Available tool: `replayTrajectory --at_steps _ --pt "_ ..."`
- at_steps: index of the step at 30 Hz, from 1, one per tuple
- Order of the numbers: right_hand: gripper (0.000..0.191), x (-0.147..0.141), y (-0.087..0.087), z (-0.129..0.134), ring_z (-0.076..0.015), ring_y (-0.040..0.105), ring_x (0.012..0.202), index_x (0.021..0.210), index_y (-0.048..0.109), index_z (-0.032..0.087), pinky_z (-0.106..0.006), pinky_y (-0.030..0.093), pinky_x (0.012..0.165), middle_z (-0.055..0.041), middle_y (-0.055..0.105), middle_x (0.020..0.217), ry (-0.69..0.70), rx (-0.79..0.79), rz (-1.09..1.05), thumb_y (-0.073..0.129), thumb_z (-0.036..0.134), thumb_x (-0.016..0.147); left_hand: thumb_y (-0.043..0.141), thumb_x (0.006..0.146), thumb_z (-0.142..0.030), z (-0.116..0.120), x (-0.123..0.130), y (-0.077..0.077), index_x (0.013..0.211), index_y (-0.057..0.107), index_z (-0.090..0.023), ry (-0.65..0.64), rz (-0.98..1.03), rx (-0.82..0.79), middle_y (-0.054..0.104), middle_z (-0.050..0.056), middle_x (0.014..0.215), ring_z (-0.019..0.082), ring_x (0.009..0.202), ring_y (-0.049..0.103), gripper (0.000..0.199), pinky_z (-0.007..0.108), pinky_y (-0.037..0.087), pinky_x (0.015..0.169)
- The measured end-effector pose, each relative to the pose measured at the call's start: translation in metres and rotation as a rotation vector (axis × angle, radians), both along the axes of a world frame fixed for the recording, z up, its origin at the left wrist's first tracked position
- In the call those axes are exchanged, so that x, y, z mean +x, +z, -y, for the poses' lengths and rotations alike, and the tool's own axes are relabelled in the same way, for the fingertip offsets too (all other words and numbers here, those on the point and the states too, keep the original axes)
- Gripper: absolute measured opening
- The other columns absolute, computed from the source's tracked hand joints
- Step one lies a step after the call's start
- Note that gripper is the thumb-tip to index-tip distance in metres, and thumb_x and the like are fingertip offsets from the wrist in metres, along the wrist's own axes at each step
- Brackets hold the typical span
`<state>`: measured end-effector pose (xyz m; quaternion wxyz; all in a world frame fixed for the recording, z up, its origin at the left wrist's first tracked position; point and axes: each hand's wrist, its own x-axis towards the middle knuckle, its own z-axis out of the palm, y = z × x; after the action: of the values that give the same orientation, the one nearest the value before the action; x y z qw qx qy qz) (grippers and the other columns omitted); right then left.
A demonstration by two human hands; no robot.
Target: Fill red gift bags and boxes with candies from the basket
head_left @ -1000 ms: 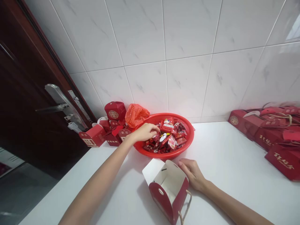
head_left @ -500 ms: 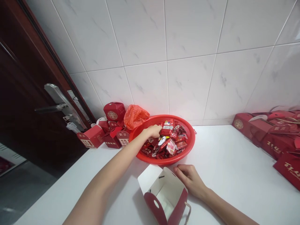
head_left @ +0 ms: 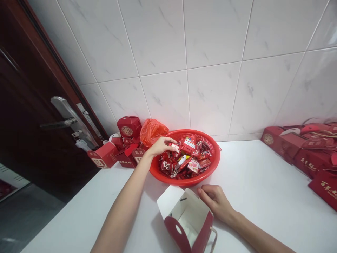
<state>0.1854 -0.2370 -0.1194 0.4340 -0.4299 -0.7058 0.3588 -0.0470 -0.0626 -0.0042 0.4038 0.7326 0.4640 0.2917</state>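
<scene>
My left hand (head_left: 161, 147) is over the left side of a red basket (head_left: 216, 160), its thumb and fingers closed on a small red and white packet (head_left: 174, 148). Red wrapped sweets (head_left: 193, 164) fill the basket. In front of it stands an open dark red box (head_left: 201, 230) with a white inside, its flaps spread and a string handle at its right. My right hand (head_left: 213, 200) rests on the table with curled fingers at the box's upper right edge, thumb and forefinger together at the flap.
Small red boxes (head_left: 104, 154) and an orange-red plastic bag (head_left: 152, 131) sit left of the basket. More red boxes (head_left: 297, 146) lie along the right of the white table (head_left: 252, 175). Behind are a tiled wall and, at left, a dark door (head_left: 31, 105).
My left hand has drawn back to the left and up out of the sweets, and a small packet now shows at its fingertips. My right hand and the box look nearly unchanged.
</scene>
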Motion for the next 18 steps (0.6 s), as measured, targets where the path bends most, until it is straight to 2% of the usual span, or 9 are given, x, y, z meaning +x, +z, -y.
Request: replayTrajectory --at_steps 2,5,8,11,14,16,18 --pt "0.052 0.002 0.01 0.005 -0.011 0.031 0.051 0.056 0.03 0.021 -0.027 0.027 0.05 0.0024 0.035 0.052 -0.063 0.154 -0.003 0.038 0.05 0.098 0.082 0.056 -0.032 0.003 -0.001 -0.001 0.092 0.074 -0.013 0.022 0.06 -0.002 0.075 0.008 0.092 0.021 0.081 0.067 0.042 0.034 0.054 0.077" --pt "0.047 0.006 0.04 0.006 -0.0124 0.04 0.052 0.057 0.04 0.021 -0.028 0.033 0.053 -0.0005 0.046 0.054 -0.119 0.376 -0.013 0.039 0.04 0.1 0.082 0.055 -0.028 0.005 -0.004 -0.001 0.092 0.075 -0.013 0.009 0.142 -0.006 0.076 0.009 0.098 0.021 0.085 0.068 0.04 0.034 0.054 0.081" --pt "0.042 0.008 0.077 -0.014 -0.0137 0.045 0.054 0.06 0.047 0.021 -0.029 0.037 0.054 -0.0019 0.051 0.057 -0.187 0.424 -0.03 0.044 0.04 0.097 0.082 0.056 -0.026 0.009 -0.006 0.001 0.097 0.075 -0.014 -0.007 0.185 -0.011 0.076 0.009 0.103 0.022 0.091 0.069 0.043 0.036 0.054 0.086" --pt "0.032 0.004 0.106 -0.052 -0.0156 0.055 0.062 0.067 0.055 0.02 -0.029 0.044 0.061 -0.0026 0.061 0.066 -0.247 0.331 -0.076 0.05 0.037 0.093 0.083 0.059 -0.028 0.016 -0.008 0.003 0.1 0.075 -0.014 -0.041 0.202 0.003 0.075 0.01 0.11 0.025 0.1 0.069 0.045 0.039 0.053 0.093" --pt "0.012 -0.003 0.12 -0.094 -0.0179 0.063 0.078 0.086 0.063 0.019 -0.03 0.049 0.07 -0.0056 0.071 0.089 -0.235 0.163 -0.028 0.057 0.029 0.086 0.084 0.06 -0.031 0.021 -0.008 0.004 0.103 0.074 -0.014 -0.071 0.215 0.024 0.073 0.011 0.118 0.028 0.11 0.067 0.048 0.042 0.051 0.098" --pt "0.02 -0.008 0.122 -0.113 -0.0193 0.066 0.086 0.102 0.063 0.017 -0.032 0.05 0.075 -0.0078 0.072 0.099 -0.169 0.043 0.024 0.061 0.027 0.084 0.085 0.06 -0.032 0.022 -0.008 0.004 0.107 0.073 -0.015 -0.072 0.229 0.033 0.073 0.011 0.12 0.028 0.112 0.066 0.052 0.043 0.05 0.1" --pt "0.028 -0.013 0.121 -0.124 -0.019 0.066 0.085 0.112 0.061 0.017 -0.032 0.051 0.074 -0.0078 0.072 0.097 -0.094 -0.05 0.057 0.062 0.028 0.086 0.085 0.061 -0.031 0.022 -0.008 0.003 0.11 0.071 -0.015 -0.075 0.243 0.045 0.072 0.011 0.12 0.028 0.113 0.066 0.054 0.044 0.049 0.102"
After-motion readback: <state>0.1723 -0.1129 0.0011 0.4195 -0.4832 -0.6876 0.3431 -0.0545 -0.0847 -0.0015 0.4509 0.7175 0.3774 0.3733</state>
